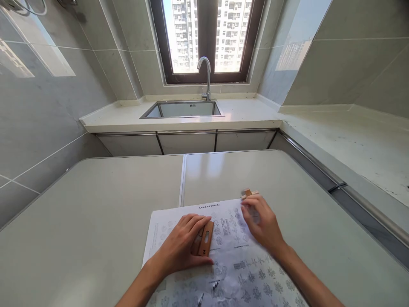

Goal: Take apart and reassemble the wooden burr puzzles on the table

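Observation:
My left hand (185, 243) is closed around a brown wooden block (206, 239) with a slot and a "2" marked on it, over the printed sheet (223, 256). Near the sheet's upper right corner, my right hand (263, 221) has its fingers bent and close together at a small piece of light and brown wood (248, 194). That piece is slightly blurred, and whether the fingertips grip it cannot be made out. Small diagrams and lines of text cover the sheet, which has dark torn spots near its lower middle.
The sheet lies on a pale table (96, 204) with a seam down its middle. Beyond it are a counter (249, 111), a sink (185, 109), a faucet (208, 79) and a window. Another counter (367, 140) runs along the right.

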Available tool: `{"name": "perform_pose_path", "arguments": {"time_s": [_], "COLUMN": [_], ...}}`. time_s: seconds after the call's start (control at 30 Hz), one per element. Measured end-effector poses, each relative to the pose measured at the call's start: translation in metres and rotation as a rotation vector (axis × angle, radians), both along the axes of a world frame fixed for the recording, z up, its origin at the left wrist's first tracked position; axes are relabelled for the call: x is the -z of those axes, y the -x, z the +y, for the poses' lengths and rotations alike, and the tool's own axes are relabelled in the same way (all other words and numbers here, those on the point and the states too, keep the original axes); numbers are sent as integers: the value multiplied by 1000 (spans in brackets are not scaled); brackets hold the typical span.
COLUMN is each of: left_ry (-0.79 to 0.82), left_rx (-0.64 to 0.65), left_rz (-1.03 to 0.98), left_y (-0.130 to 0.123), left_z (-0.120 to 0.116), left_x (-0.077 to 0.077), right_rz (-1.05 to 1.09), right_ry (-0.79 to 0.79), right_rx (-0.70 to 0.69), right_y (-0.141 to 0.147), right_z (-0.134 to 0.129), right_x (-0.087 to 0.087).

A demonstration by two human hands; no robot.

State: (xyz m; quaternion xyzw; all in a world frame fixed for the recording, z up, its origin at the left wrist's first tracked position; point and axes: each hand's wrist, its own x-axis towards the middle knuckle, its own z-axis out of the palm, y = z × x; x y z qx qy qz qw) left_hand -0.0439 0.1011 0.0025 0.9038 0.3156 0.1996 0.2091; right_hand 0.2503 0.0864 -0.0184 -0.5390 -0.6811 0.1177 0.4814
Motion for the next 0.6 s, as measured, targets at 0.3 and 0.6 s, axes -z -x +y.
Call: {"name": "perform_pose_path", "arguments": {"time_s": [0.3,0.6], "left_ry": [2,-31], "left_rx": [86,-1], "left_rz": [8,46], "left_y": [-6,14], "left_z": [-5,10], "left_x": [-4,-8], "right_rz": [-116,-188], "right_ry": [242,220], "right_rx": [-476,-585], "right_y": [29,34], "right_z": [-14,-17], "right_x": [1,-2]}}
